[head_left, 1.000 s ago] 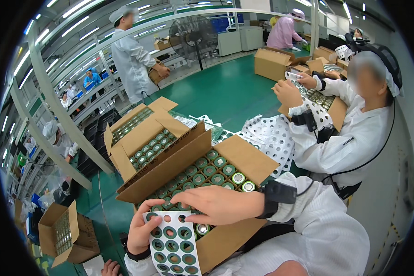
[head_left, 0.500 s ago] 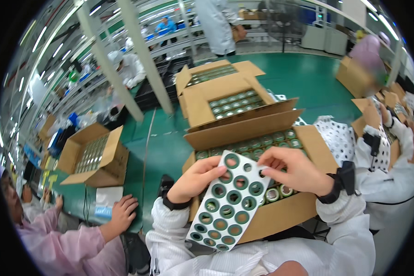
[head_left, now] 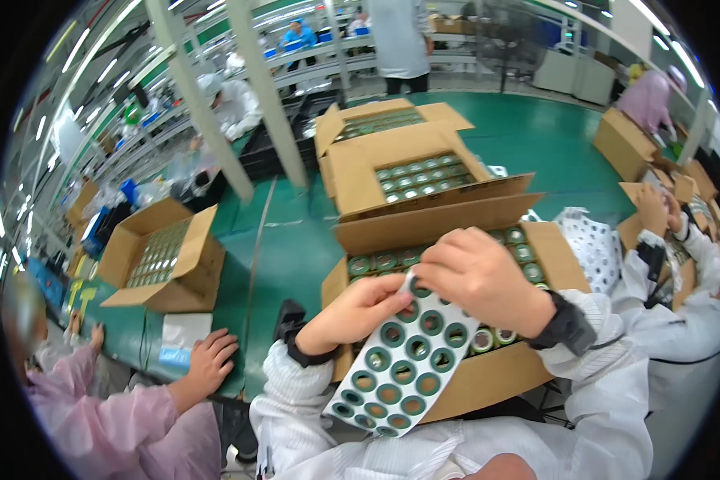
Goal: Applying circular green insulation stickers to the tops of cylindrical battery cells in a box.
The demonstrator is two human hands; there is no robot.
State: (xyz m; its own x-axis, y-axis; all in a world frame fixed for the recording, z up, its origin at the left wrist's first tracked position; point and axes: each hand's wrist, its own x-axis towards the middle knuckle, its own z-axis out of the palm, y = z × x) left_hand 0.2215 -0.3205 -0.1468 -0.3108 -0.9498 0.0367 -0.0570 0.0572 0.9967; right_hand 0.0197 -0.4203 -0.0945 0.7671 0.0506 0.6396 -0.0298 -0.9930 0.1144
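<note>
A white sheet of green ring stickers [head_left: 414, 349] hangs tilted in front of me, over the near edge of an open cardboard box [head_left: 488, 382]. My left hand [head_left: 356, 314] grips its upper left edge between thumb and fingers. The fingers of my right hand [head_left: 484, 276] are pinched together at the sheet's top corner, which bends up there. Whether a single ring is between them is hidden. Behind my hands, the box holds rows of cylindrical cells with green-ringed tops [head_left: 360, 264], partly covered by the sheet and right hand.
Another open carton of cells [head_left: 408, 178] stands behind mine, and a smaller carton [head_left: 192, 276] sits to the left. A co-worker's hand [head_left: 213, 358] rests on the green table beside a white-and-blue packet [head_left: 186, 336]. Perforated white sheets [head_left: 590, 244] lie right, near another co-worker's hands [head_left: 658, 208].
My right hand has moved left across the sheet's top, from its right corner to beside my left fingers. The sheet's top now bends up. At far right, the co-worker's hands have moved.
</note>
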